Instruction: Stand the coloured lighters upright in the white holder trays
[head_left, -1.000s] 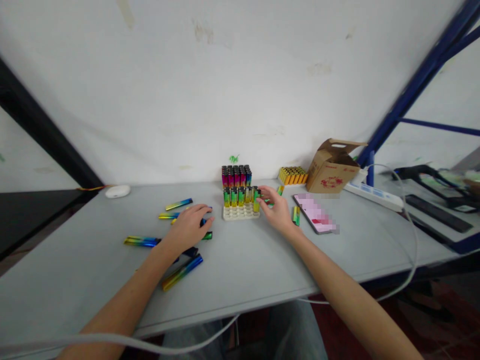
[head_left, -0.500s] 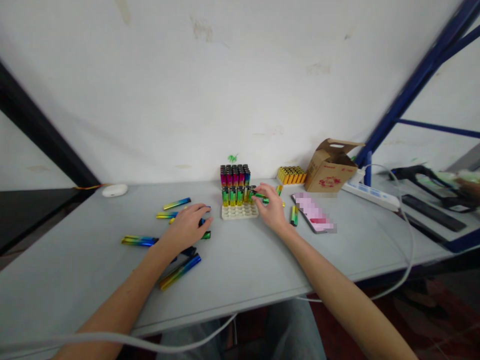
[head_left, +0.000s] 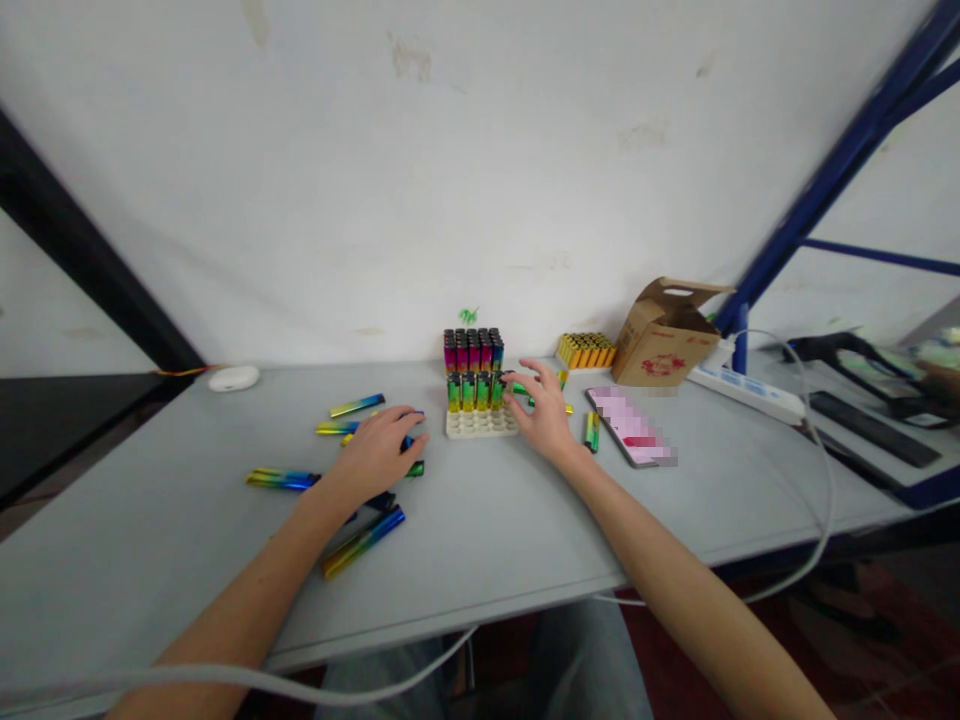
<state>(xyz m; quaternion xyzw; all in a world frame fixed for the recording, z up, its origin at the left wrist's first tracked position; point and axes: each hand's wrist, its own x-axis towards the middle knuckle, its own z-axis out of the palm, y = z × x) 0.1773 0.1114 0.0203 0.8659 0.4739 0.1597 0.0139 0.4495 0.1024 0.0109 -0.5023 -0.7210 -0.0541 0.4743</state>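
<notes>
Green-and-yellow lighters (head_left: 469,393) stand upright in a row in a pale tray with round holes (head_left: 480,425), whose front holes show. At the right end of that row is my right hand (head_left: 545,415), thumb and fingers apart, fingertips close to the end lighter; whether they touch it I cannot tell. My left hand (head_left: 380,445) lies palm down with fingers spread over several loose blue-and-yellow lighters, partly hiding them. More loose lighters lie around it, such as one behind (head_left: 358,406) and a pair in front (head_left: 364,543).
Behind the tray stands a block of pink-and-blue lighters (head_left: 472,350). Further right are an orange set of lighters (head_left: 587,350), an open cardboard box (head_left: 664,335), a phone (head_left: 626,425), a loose green lighter (head_left: 592,432) and a power strip (head_left: 750,393). A white case (head_left: 234,379) sits far left.
My right hand's fingers have spread from a pinch at the end lighter, which now stands upright in the row. My left hand stays over the loose lighters.
</notes>
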